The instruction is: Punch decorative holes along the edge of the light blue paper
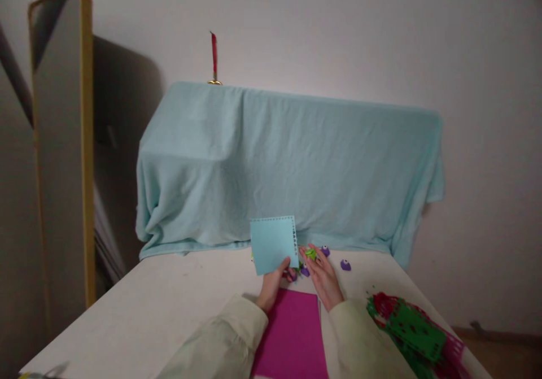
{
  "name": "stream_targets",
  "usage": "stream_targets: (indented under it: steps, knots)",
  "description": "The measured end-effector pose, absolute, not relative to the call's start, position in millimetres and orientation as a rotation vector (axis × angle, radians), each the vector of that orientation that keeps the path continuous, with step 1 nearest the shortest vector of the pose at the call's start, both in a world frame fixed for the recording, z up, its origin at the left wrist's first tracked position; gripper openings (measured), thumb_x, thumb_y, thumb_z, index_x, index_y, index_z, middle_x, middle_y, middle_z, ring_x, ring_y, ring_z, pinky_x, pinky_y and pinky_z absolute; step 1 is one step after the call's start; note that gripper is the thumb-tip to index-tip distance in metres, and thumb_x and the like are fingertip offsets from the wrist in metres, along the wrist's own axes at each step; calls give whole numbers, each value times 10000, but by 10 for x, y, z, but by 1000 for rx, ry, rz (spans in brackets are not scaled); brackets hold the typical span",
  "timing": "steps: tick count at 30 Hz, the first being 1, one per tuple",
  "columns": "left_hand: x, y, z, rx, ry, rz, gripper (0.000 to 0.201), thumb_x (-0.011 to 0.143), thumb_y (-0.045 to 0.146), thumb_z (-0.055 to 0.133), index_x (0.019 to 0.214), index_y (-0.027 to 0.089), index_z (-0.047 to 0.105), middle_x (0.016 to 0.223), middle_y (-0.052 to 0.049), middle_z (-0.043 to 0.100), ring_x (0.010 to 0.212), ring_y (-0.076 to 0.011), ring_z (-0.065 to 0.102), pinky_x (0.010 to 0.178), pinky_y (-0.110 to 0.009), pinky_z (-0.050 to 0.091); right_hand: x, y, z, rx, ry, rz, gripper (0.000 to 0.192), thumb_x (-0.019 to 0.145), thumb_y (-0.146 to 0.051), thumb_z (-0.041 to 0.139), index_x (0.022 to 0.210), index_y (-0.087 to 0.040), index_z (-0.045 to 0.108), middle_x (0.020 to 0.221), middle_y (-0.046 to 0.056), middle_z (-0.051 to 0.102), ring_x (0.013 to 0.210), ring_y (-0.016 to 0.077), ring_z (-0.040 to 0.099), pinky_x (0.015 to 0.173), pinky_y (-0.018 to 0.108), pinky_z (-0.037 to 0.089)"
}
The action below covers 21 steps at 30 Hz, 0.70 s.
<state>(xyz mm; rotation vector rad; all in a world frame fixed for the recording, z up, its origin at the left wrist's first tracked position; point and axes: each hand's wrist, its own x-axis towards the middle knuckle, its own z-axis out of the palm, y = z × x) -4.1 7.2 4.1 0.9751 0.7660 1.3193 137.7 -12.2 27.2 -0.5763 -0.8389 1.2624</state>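
My left hand (274,282) pinches the lower right corner of a light blue square paper (273,246), held upright above the table. Small holes are punched along the paper's top and right edges. My right hand (325,280) is just right of the paper, its fingers curved around a small green craft punch (310,253). Behind and beside it lie small purple punches, one at the back (325,251) and one farther right (345,265). Another purple punch (305,270) sits between my hands. More small pieces are partly hidden behind the paper and my left hand.
A magenta sheet (292,334) lies on the white table (139,317) between my forearms. Punched green sheets (417,328) and red ones are heaped at the right edge. A pale blue cloth (296,153) drapes a boxy shape behind. A tall framed mirror (87,142) leans at left.
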Motion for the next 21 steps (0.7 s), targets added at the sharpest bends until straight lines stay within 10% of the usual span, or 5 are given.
stream_targets:
  steps: [8, 21]
  knots:
    - [-50, 49, 27, 1055, 804, 1313, 430, 756, 511, 619, 658, 92, 640, 614, -85, 634, 531, -141, 568, 568, -261, 448, 1367, -142, 205, -750, -880, 1194, 274, 795, -404, 672, 958, -200, 587, 874, 57, 680, 698, 168, 643, 671, 304, 516]
    - [-57, 39, 32, 1084, 834, 1307, 448, 759, 544, 599, 663, 108, 644, 589, -68, 626, 534, -149, 560, 577, -268, 446, 1396, -130, 186, -820, -883, 1184, 392, 826, -551, 557, 709, -177, 537, 531, -44, 430, 411, 60, 268, 406, 222, 174]
